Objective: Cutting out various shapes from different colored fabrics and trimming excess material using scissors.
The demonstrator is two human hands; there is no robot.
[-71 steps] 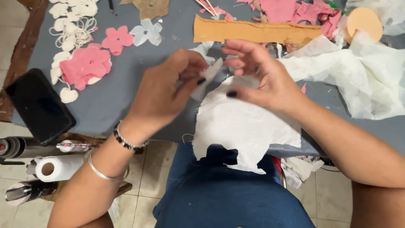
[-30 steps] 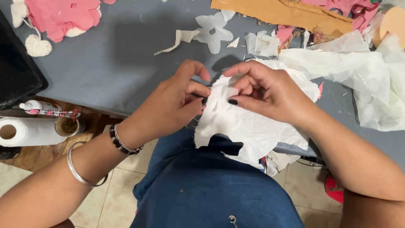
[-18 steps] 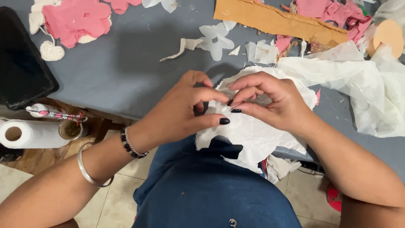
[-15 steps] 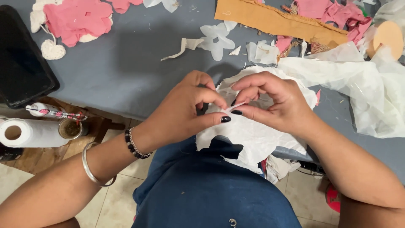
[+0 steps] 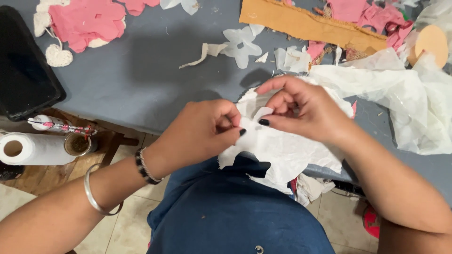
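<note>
Over the grey bench (image 5: 141, 75) edge, the white fabric (image 5: 282, 150) hangs toward the lap, left hand (image 5: 200, 131) curled with fingers pinching its edge, right hand (image 5: 306, 113) arched, fingers clamped on a small flap, the pinch point partly hidden.

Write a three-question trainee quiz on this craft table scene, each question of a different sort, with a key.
1. True or false: both the left hand and the right hand pinch the white fabric.
2. Multiple choice: what lies at the table's left edge? A) black tray B) scissors C) a glue gun
3. Fill in: the pile of flower cutouts at the far left is ____ in colour.

Key
1. True. Thumbs and fingers of both hands close on a small flap of it.
2. A
3. Pink
</note>
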